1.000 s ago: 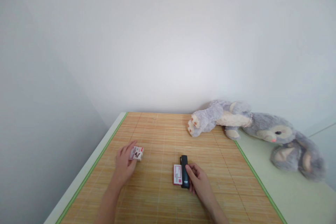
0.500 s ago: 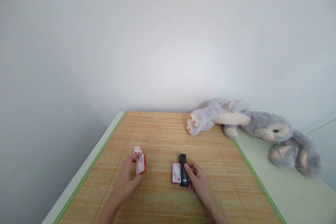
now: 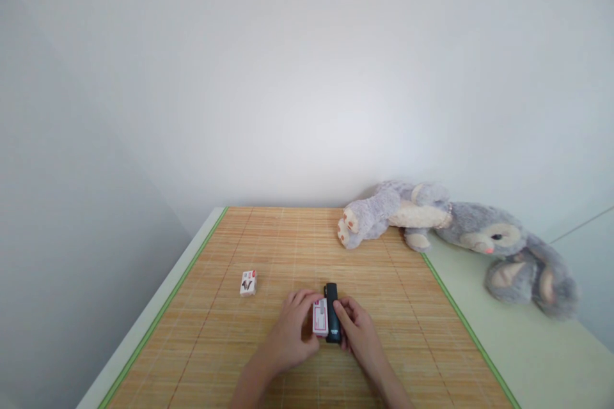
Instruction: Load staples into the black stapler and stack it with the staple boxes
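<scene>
My left hand (image 3: pixel 293 330) grips a small white box with a pink border (image 3: pixel 320 318), thumb at its near end and fingers at its far end. Right against that box stands a black stapler (image 3: pixel 332 314), its long side pointing away from me. My right hand (image 3: pixel 359 332) holds the stapler from the right, thumb on top. Another small white and red box with a dark picture (image 3: pixel 248 283) lies on the bamboo mat to the left, touched by neither hand. Whether a further box lies beneath the one in my left hand is hidden.
The bamboo mat (image 3: pixel 283 249) with green edging covers most of the table. A grey plush rabbit (image 3: pixel 484 227) lies along the back right, partly on the mat and partly on the pale green tabletop (image 3: pixel 522 351). A plain wall rises behind.
My left hand has moved right with its box, from beside the left box to the stapler. My right hand remains on the stapler. The view has shifted slightly.
</scene>
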### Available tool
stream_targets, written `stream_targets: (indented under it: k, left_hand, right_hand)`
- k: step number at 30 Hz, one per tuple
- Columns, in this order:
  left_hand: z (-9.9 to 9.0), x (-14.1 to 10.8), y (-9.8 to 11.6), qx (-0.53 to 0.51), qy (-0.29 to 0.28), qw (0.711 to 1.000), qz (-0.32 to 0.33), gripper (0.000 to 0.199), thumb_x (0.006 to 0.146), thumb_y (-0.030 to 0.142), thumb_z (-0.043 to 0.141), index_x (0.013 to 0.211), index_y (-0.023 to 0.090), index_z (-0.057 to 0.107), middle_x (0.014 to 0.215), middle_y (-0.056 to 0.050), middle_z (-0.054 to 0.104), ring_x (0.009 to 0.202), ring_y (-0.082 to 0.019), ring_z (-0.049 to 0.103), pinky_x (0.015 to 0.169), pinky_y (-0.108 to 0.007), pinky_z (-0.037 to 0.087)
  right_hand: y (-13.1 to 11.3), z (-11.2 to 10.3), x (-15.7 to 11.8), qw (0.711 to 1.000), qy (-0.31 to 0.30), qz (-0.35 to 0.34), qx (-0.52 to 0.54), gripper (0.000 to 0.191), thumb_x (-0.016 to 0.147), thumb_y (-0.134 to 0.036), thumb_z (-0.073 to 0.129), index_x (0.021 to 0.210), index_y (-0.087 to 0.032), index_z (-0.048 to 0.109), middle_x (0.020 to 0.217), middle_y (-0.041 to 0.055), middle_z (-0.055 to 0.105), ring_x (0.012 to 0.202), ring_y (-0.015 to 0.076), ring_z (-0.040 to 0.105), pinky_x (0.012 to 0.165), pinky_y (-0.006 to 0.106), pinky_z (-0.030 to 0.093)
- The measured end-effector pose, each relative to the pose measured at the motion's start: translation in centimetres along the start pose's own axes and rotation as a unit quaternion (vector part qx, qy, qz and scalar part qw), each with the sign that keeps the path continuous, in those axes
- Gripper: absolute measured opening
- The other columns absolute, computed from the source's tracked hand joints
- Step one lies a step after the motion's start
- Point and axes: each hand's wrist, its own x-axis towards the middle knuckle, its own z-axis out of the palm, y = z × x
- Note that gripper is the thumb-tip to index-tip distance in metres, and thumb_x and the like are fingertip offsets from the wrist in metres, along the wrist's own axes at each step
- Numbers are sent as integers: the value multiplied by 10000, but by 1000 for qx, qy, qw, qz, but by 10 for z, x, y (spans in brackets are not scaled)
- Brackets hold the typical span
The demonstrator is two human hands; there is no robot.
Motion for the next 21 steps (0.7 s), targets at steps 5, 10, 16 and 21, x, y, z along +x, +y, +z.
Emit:
stream_targets:
  k: [5,10,16,21]
  left_hand:
    - [-15,-5,-16,23,81,996,-31,627,818,307,699,1433,359,586,1464,-70,553,1387,-298,478,1198,-493,380]
    - [-81,-19,-74,85,351,899,-247,543,935,608,511,1268,221,697,1191,-122,668,1154,-327,601,1064,-529,455]
    - [-87,-1,-103,23,283,919,-275,452,890,589,562,1051,230,783,995,-72,790,905,-283,722,861,-407,542]
    - [-16,41,-76,-40,211,953,-213,417,910,540,575,1055,220,801,1031,-82,807,895,-252,741,835,-371,560]
  right_hand:
    - [2,-3,-8,999,41,-26,-20,553,960,-677,539,1226,-198,610,778,-1,659,540,147,579,474,257,473]
    - [19,-8,-29,974,106,-126,-159,712,895,-546,688,1490,-222,471,1356,138,628,1253,312,608,1073,472,509]
    - [29,-2,-30,918,46,-175,-352,1144,824,-416,765,1673,-248,17,1714,133,252,1591,346,200,1297,617,110]
    - [21,5,-22,897,30,-178,-404,1127,829,-392,747,1671,-336,0,1712,63,272,1590,340,207,1300,605,96]
